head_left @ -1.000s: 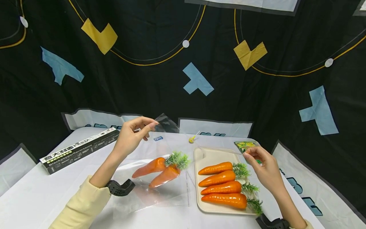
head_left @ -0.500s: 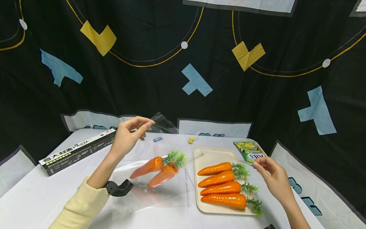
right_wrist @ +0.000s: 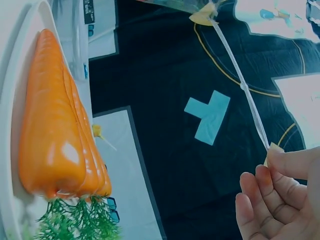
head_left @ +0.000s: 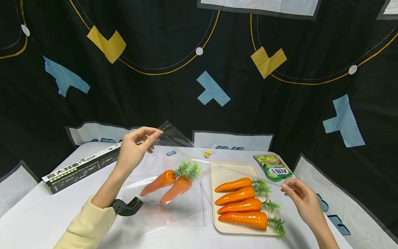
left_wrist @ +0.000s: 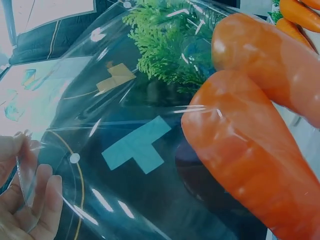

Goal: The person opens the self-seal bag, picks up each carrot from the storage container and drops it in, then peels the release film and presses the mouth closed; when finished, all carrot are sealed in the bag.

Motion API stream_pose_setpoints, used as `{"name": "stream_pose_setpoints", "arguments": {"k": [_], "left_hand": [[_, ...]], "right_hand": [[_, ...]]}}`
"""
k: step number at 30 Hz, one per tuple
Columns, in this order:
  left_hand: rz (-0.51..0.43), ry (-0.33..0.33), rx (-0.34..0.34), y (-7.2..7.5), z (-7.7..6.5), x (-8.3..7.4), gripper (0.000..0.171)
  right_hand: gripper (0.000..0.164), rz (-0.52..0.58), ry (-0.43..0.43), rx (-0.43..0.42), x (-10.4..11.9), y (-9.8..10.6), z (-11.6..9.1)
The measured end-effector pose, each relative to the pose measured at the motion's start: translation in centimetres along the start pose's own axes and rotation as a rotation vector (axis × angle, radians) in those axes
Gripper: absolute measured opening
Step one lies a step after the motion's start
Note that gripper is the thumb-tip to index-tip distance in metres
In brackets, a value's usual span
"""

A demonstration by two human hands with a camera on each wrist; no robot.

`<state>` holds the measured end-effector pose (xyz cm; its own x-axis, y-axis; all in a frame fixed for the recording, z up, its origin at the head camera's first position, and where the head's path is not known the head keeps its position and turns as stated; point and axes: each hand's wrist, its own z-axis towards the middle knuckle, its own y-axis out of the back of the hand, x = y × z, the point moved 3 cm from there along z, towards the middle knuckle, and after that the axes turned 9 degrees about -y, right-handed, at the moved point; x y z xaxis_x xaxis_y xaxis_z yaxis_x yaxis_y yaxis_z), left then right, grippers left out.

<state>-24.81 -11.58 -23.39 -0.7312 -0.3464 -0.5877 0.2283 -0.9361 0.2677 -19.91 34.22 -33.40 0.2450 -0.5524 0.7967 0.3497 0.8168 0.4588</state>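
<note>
A clear plastic bag (head_left: 186, 216) lies on the white table, with two orange carrots (head_left: 178, 190) with green tops inside it. My left hand (head_left: 133, 147) is raised above the table at the bag's far side, thumb and fingers pinching the edge of the film (left_wrist: 115, 150), which stretches tight in the left wrist view. My right hand (head_left: 303, 197), right of the tray, pinches the end of a thin clear plastic strand (right_wrist: 245, 87). That strand runs taut from the bag over the tray, like a drawstring.
A beige tray (head_left: 219, 226) holds several carrots (head_left: 244, 219), their green tops over its right rim. A black-and-white pasta box (head_left: 84, 169) lies at left. Farther back are a green FOX'S packet (head_left: 273, 167), a small blue packet (head_left: 171, 153) and a small yellow item (head_left: 207, 154).
My right hand has moved right and down, from over the green packet toward the near side, drawing the strand longer. My left hand has shifted slightly left with the film.
</note>
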Motion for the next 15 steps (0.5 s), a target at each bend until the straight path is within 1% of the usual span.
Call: {"name": "stream_pose_setpoints", "arguments": {"k": [1, 5, 11, 15], "left_hand": [[0.002, 0.001, -0.007, 0.09, -0.04, -0.38, 0.016], [0.018, 0.007, -0.028, 0.3, -0.16, -0.88, 0.015], [0.022, 0.008, -0.035, 0.06, -0.37, -0.71, 0.015], [-0.001, 0.016, -0.061, -0.35, -0.45, -0.56, 0.015]], "right_hand": [[0.011, -0.001, -0.013, -0.004, -0.15, 0.1, -0.1], [0.013, 0.0, -0.047, -0.004, -0.63, 0.3, -0.32], [0.016, 0.024, -0.051, 0.013, -1.0, 0.37, -0.56], [0.02, 0.057, -0.064, 0.03, -1.15, 0.54, -0.48]]}}
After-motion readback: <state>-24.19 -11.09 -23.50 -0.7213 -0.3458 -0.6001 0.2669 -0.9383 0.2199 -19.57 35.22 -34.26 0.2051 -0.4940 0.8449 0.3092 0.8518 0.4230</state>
